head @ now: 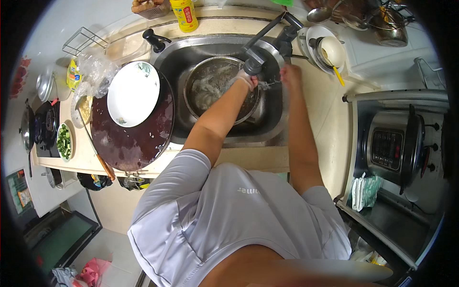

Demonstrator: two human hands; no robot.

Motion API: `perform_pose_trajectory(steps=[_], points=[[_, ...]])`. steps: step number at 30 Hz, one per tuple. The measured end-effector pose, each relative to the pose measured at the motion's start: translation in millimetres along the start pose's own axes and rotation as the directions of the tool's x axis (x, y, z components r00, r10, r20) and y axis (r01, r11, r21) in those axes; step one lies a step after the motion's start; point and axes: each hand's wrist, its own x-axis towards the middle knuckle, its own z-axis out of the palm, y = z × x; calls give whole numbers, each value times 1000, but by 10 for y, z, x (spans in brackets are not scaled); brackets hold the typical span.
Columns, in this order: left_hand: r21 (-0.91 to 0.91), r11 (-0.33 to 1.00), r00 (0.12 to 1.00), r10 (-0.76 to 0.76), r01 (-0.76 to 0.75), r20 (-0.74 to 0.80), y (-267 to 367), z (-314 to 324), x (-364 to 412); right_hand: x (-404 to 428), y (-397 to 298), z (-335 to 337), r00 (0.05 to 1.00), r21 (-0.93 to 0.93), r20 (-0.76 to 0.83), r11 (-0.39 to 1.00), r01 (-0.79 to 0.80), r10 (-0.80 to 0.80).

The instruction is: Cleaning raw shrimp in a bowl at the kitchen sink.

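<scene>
A stainless steel sink lies before me with a round metal basin of water in it. My left hand is over the basin's right side, under the spout of the dark faucet, and water runs over it. Its fingers are curled and partly hidden, so I cannot tell if anything is in them. My right hand hovers by the sink's right edge, blurred and curled. Splashing water shows between the two hands.
Left of the sink, a white oval plate lies on a round dark cutting board. A knife, a dish of chopped greens and a plastic bag are beside it. Stacked dishes stand right of the faucet. A soap dispenser is at the back left.
</scene>
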Motion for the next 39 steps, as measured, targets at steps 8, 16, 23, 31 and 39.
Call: perform_pose_trajectory(steps=[8,16,23,31,39], points=[[770,519,795,605,-370,-26,343,-315,-397,560,-299,-260,905,-349,-89,864,363,-417],[822,-545,736,624,167,264,801,-1233,-952,-508,533,1229,546,-338,727,476,812,-416],[775,-564,872,488,284,36,684,-1178,-812,212,807,1845,243,-276,954,-196,941,-175],[900,-331,828,558,282,-54,397,-1293,-898,-14,992,1566,570,-572,811,-27,820,131],[949,307,619,732,73,-284,40,-1471,-706,-348,1530,1518,833,-570,519,803,171,191]])
